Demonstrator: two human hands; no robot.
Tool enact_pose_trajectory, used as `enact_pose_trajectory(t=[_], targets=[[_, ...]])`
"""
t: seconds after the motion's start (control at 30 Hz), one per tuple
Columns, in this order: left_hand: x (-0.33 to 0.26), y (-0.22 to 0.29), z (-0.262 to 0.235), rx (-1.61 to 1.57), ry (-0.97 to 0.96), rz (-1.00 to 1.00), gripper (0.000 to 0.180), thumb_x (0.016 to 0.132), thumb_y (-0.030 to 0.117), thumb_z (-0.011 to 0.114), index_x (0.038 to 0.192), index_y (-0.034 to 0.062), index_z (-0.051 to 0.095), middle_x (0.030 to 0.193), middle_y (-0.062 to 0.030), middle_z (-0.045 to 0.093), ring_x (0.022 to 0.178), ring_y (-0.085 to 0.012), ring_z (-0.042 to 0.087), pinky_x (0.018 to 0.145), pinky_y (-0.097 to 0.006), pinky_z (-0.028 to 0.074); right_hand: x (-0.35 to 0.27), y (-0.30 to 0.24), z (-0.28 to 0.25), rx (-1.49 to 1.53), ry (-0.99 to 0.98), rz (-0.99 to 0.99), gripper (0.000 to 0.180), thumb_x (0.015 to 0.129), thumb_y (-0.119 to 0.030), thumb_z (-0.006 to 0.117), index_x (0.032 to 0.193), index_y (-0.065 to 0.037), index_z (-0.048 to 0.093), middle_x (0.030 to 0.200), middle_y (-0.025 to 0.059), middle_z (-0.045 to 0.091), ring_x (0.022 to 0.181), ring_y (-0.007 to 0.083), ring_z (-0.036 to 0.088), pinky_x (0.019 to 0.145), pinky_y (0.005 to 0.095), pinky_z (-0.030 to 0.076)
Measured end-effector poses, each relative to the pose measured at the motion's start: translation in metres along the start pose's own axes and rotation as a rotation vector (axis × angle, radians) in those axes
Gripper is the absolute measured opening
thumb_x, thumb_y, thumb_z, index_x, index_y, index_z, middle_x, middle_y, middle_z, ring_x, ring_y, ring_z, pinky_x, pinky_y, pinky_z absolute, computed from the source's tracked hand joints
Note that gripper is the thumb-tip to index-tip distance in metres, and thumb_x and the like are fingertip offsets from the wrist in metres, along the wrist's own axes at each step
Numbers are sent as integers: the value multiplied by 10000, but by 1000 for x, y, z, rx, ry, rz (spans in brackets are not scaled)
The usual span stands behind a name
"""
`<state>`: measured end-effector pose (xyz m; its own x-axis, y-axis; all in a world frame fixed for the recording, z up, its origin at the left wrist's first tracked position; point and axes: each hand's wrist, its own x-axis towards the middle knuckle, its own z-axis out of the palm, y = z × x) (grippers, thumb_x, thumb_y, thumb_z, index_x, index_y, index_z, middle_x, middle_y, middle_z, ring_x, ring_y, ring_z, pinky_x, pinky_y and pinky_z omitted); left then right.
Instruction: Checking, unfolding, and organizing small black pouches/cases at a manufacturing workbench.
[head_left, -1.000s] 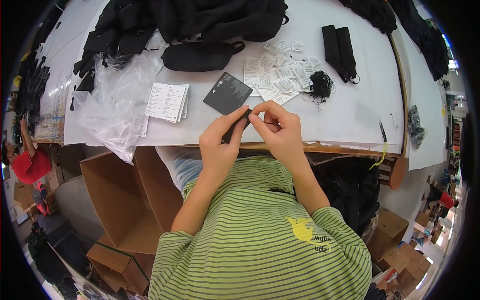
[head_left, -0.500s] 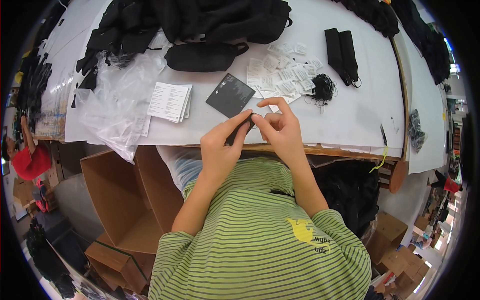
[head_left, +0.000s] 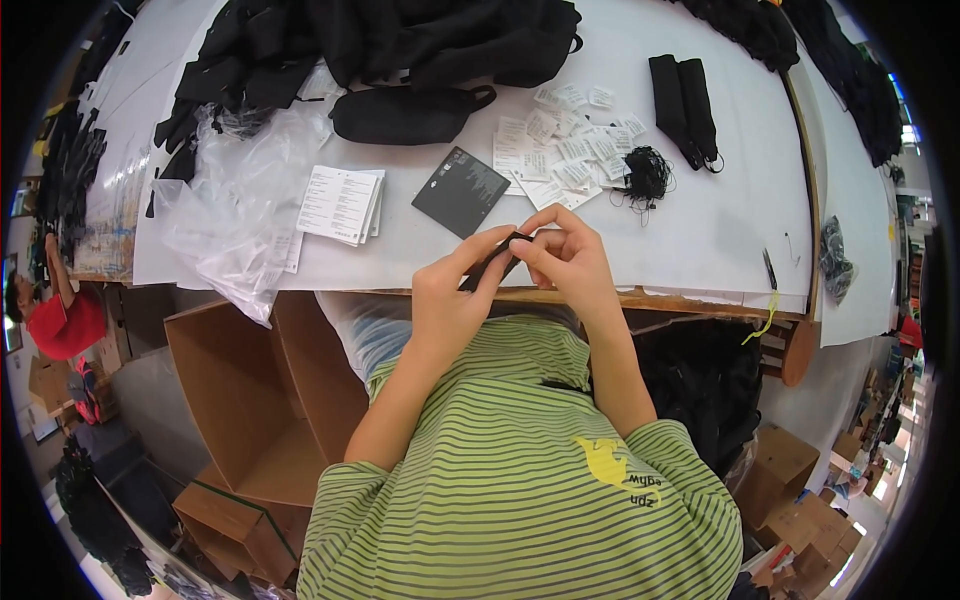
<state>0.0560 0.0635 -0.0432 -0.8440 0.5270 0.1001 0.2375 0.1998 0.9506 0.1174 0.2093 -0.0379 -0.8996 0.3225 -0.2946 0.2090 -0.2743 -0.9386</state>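
A narrow, flat black piece [head_left: 489,268] is held up over the front edge of the table; its exact kind cannot be made out. My left hand [head_left: 447,292] is closed around its lower part, between thumb and fingers. At its upper end my right hand [head_left: 570,262] pinches with thumb and forefinger, the other fingers curled. Just beyond my hands lies a dark printed card [head_left: 461,192]. To its right is a loose pile of small white printed labels [head_left: 575,150], with a tangled bundle of thin black cords [head_left: 647,174] beside it.
At left are a stack of white printed cards [head_left: 338,204] and a crumpled clear plastic bag [head_left: 235,205]. Behind lie a black pouch [head_left: 405,115] and black fabric goods [head_left: 430,40]. Two black strips [head_left: 685,105] lie right. An open cardboard box [head_left: 240,385] stands below the table.
Both hands have shifted slightly right and nearer to me with the black piece. My right forefinger has come down from its raised position toward the thumb at the piece's end.
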Motion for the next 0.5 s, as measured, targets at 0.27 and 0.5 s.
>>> enact_pose_trajectory(t=[0.27, 0.5], targets=[[0, 1, 0, -30, 7, 6, 283, 824, 13, 671, 1103, 56, 668, 880, -74, 710, 766, -110, 677, 728, -238, 519, 1, 3, -2, 56, -29, 13, 178, 841, -99, 700, 920, -45, 550, 561, -29, 523, 494, 29, 445, 452, 191, 306], [1, -1, -1, -96, 0, 55, 250, 836, 30, 658, 1085, 56, 666, 931, -78, 703, 717, -131, 667, 637, -238, 521, 3, 7, -3, 63, -20, 2, 159, 847, -96, 695, 913, -44, 560, 567, -30, 525, 495, 26, 439, 447, 194, 301]])
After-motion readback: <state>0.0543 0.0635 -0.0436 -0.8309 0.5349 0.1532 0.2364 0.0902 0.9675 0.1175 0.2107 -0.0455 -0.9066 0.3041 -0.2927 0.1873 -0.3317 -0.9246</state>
